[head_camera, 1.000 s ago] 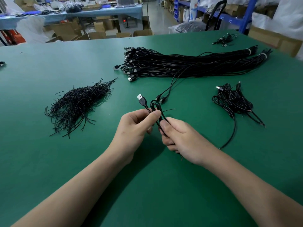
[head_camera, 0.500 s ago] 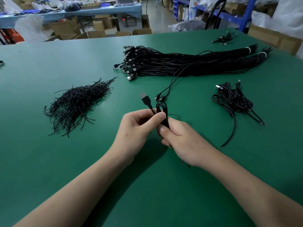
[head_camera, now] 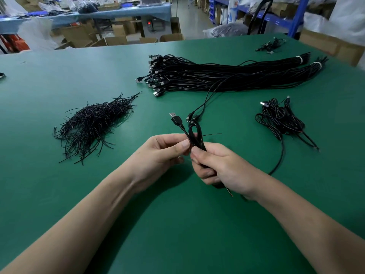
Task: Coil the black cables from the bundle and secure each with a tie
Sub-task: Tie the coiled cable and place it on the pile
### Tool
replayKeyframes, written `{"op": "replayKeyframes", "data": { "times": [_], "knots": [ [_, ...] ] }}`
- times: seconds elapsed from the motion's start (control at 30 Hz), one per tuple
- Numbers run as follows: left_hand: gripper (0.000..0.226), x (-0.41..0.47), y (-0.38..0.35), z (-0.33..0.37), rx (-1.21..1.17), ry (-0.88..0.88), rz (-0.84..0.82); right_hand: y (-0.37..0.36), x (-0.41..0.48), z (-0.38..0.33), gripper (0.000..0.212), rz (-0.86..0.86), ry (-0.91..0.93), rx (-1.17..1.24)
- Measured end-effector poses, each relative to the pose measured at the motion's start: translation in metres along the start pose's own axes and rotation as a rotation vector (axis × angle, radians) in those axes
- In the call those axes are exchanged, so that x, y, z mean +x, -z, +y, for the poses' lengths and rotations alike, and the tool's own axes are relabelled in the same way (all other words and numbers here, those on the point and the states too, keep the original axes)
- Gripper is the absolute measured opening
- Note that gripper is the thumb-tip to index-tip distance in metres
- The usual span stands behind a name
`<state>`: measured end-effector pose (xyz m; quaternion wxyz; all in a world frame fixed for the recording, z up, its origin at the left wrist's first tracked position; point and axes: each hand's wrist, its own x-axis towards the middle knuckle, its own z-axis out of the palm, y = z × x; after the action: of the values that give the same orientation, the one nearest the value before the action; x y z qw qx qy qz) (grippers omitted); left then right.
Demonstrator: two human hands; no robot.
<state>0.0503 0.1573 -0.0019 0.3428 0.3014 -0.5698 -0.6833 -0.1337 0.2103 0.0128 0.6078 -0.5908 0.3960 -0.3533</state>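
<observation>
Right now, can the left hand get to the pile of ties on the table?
Probably yes. Only bare table lies between the left hand and the pile of ties. But it pinches the coiled cable that the right hand grips, so it must let go first.

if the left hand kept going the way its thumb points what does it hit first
The coiled cable: the left hand points right, and its thumb tip is at the coil, seemingly pinching it. Just past it is the right hand, which grips the coil.
</observation>
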Motion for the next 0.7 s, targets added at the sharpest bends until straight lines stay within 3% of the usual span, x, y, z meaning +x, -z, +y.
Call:
{"op": "replayKeyframes", "data": {
  "times": [0.13, 0.33, 0.7],
  "knots": [
    [0.044, 0.001, -0.001, -0.004, -0.050, -0.051, -0.022, 0.000, -0.003, -0.001, 0.031, -0.105, 0.023, 0.089],
    [0.051, -0.003, -0.007, 0.000, 0.007, -0.066, -0.044, 0.001, -0.004, 0.000, 0.029, -0.230, 0.038, 0.101],
    [0.053, -0.001, -0.013, 0.001, 0.038, -0.153, 0.055, 0.005, -0.004, -0.002, 0.031, -0.172, 0.065, 0.112]
  ]
}}
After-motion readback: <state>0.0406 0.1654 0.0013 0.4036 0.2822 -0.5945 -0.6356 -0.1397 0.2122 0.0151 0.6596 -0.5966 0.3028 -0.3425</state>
